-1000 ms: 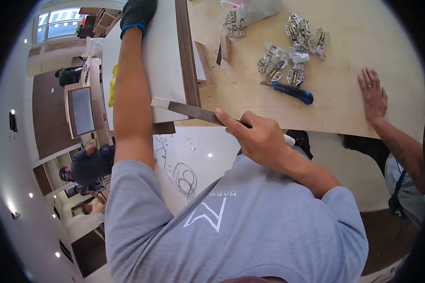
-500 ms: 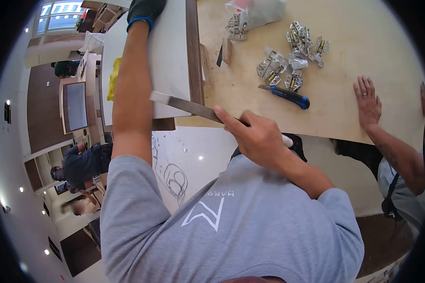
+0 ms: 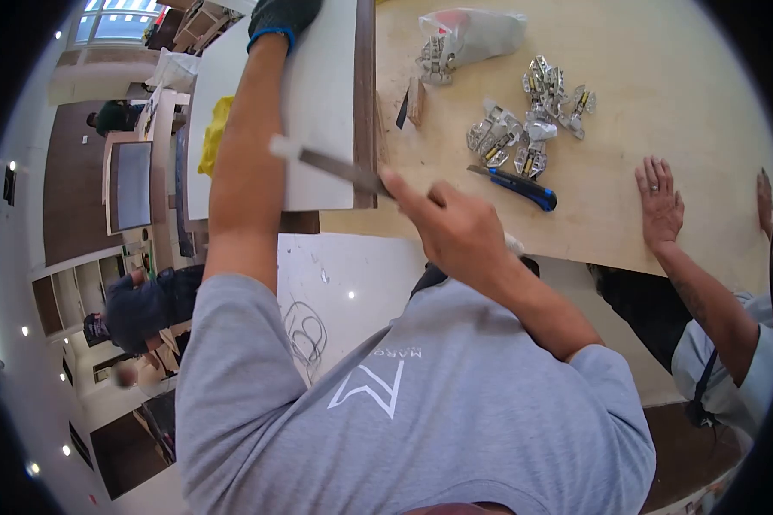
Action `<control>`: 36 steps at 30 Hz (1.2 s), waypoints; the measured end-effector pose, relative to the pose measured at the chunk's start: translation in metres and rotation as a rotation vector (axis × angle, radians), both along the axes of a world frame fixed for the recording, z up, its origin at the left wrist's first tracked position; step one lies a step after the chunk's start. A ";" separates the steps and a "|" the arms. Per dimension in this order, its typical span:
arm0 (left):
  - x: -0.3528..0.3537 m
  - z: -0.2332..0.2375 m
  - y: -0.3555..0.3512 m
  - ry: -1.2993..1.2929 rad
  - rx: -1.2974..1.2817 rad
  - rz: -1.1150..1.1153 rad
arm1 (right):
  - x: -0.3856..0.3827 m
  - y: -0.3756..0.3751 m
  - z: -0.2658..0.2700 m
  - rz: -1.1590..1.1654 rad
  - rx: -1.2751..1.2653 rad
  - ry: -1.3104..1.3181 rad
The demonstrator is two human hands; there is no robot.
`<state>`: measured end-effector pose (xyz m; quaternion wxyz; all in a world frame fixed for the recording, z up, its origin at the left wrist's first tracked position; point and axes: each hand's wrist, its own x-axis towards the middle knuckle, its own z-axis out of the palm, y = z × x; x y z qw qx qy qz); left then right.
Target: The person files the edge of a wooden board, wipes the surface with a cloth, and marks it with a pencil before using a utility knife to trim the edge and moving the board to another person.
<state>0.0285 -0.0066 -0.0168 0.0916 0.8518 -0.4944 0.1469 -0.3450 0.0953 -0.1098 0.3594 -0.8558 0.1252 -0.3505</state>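
Note:
My right hand (image 3: 462, 225) is closed around a flat metal file (image 3: 342, 169), its forefinger stretched along the metal. The file is blurred, its pale square tip above my left forearm and a light handle end showing behind my hand. At the top edge my left hand (image 3: 285, 19), in a dark glove with a blue cuff, is over a white panel (image 3: 322, 112) with a brown edge; its fingers are cut off from view. A yellow cloth or glove (image 3: 216, 137) lies beside my left forearm on the panel.
On the wooden table (image 3: 661, 77) lie several metal hinges (image 3: 543, 94), a blue-black utility knife (image 3: 524, 188), a plastic bag (image 3: 481, 34) and a small wood block (image 3: 416, 101). Another person's hand (image 3: 660, 202) rests at the right. A cable (image 3: 305, 330) lies on the floor below.
My right hand and the file have moved up a little, and the file is now blurred. The whole view has shifted slightly; my left hand stays over the panel.

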 end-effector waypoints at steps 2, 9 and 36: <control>0.000 0.004 -0.004 0.001 -0.010 -0.005 | -0.020 0.011 -0.009 0.063 0.064 -0.013; -0.009 0.007 -0.001 0.026 -0.020 0.010 | 0.059 -0.046 -0.003 -0.065 0.162 -0.101; 0.000 -0.007 -0.001 -0.022 -0.254 -0.087 | 0.049 -0.016 0.005 0.636 1.330 -0.055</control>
